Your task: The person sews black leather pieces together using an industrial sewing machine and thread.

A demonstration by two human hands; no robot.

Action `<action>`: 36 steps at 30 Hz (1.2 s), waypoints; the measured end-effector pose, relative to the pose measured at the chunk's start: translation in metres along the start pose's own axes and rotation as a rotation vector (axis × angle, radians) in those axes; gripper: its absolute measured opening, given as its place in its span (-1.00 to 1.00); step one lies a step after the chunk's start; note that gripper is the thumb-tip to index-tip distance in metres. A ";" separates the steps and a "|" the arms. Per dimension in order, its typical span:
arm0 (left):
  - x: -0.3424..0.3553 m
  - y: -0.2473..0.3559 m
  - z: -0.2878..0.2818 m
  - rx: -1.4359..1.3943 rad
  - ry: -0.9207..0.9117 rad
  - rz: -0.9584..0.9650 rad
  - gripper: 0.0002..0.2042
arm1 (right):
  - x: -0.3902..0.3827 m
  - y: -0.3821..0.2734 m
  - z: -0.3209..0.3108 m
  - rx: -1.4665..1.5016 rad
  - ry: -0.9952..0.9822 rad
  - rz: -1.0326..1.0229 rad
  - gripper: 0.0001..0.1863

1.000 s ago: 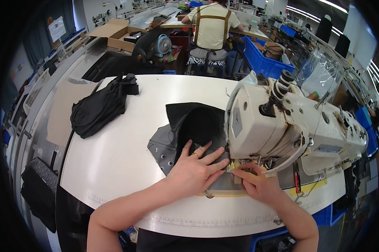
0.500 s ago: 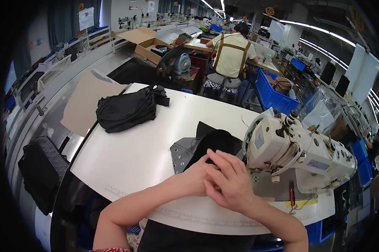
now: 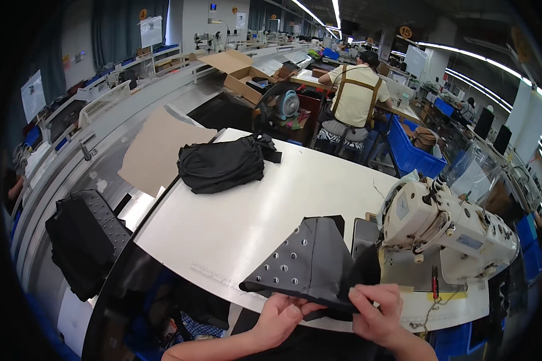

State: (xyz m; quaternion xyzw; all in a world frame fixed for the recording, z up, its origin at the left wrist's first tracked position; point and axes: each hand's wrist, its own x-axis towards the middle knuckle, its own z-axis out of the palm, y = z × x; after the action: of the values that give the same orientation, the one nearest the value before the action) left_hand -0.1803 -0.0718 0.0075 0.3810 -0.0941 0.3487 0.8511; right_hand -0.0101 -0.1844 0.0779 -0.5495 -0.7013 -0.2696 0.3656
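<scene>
I grip a dark grey and black fabric piece (image 3: 310,253) with rows of metal eyelets at the front of the white table (image 3: 202,225). My left hand (image 3: 278,320) is closed on its lower edge, fingertips partly under it. My right hand (image 3: 376,314) pinches its lower right corner. Just right of the piece is a white sewing machine (image 3: 439,219), with red-handled snips (image 3: 435,283) lying by its bed. A crumpled black fabric bag (image 3: 220,165) lies toward the table's back left.
Another black piece with eyelets (image 3: 87,243) sits off the table's left side, below a beige sheet (image 3: 156,150). Behind the table are a cardboard box (image 3: 241,78), a fan (image 3: 287,103), a blue bin (image 3: 412,150) and a seated co-worker (image 3: 352,96) facing away.
My hands have left the needle area and moved toward me, lifting the eyelet piece to the front edge and spreading it. The view has shifted, so the table appears further right.
</scene>
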 end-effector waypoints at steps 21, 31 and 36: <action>0.011 -0.010 0.066 -0.188 0.256 -0.268 -0.55 | -0.018 0.019 -0.057 0.595 0.041 0.769 -0.40; 0.010 -0.028 0.075 0.240 0.139 -0.176 -0.65 | 0.010 0.010 -0.060 0.417 -0.074 0.533 -0.35; 0.012 -0.024 0.074 0.373 0.119 -0.165 -0.68 | 0.007 0.018 -0.066 0.376 0.033 0.573 -0.48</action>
State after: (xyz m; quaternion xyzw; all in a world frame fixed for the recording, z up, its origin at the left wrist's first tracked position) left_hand -0.1475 -0.1290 0.0499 0.5173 0.0540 0.3112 0.7954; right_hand 0.0206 -0.2272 0.1214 -0.6426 -0.5498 -0.0312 0.5327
